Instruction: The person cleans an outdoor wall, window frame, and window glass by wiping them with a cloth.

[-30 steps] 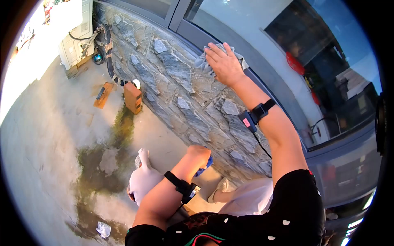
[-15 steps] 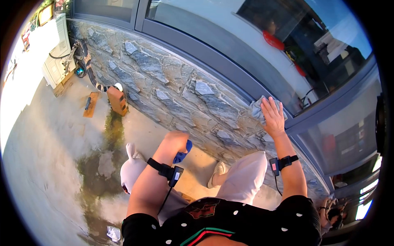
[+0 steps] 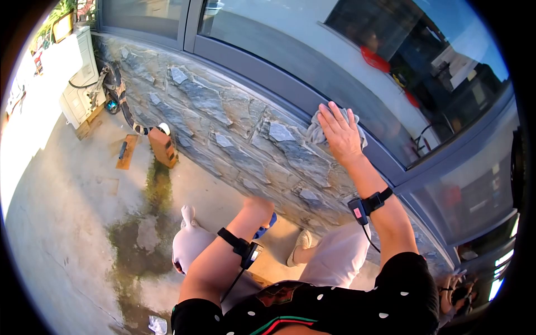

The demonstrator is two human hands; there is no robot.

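Observation:
My right hand lies over a crumpled grey cloth and presses it against the dark grey window frame, above the stone wall. Its fingers point up and to the left, and cloth shows on both sides of them. Lower down, in front of my knees, my left hand is closed round a blue cloth, part of which sticks out on its right side. This hand is slightly blurred and touches neither wall nor window.
A stone wall runs diagonally below the window. On the concrete floor are a brick, a flat orange piece with a dark object, and white crumpled plastic. An outdoor unit with wrapped pipes stands at the upper left.
Over the last second my right hand and the grey cloth went right along the frame, then partly back left. My left hand stayed low with the blue cloth, shifting slightly. The view also moved.

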